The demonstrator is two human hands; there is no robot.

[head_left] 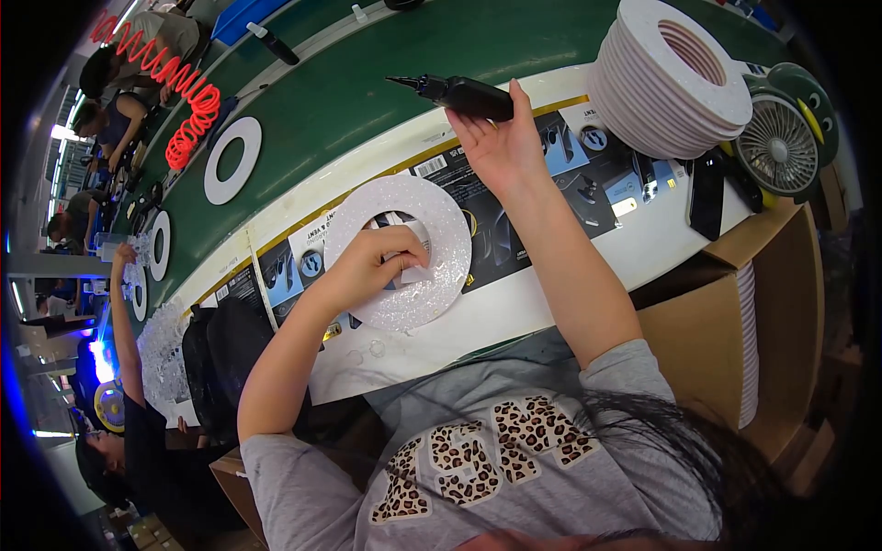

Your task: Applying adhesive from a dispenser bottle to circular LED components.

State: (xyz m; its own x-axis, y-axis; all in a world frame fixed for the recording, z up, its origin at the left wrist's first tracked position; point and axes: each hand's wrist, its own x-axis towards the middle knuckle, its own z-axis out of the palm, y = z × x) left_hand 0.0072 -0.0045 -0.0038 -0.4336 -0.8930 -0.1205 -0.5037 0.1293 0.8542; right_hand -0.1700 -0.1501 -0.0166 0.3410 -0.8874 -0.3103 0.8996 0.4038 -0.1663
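A white, speckled flat ring (441, 289) lies on printed black sheets in front of me. Over its central hole, my left hand (372, 262) has its fingertips pinched together near the inner edge; what they hold, if anything, I cannot make out. Beyond the ring, my right hand (501, 151) is palm up, gripping a black bottle (473, 97) with a thin pointed nozzle between thumb and fingers. The bottle is held nearly level, its nozzle toward the left, above the green surface. Small clear rings (377, 349) lie on the white table edge near me.
At right, a tall stack of white rings (657, 87) stands beside a small fan (779, 145) and a phone (706, 197). A cardboard box (694, 344) sits below. More flat rings (233, 161) lie on the green belt (367, 92). A co-worker's arm (124, 331) reaches in at left.
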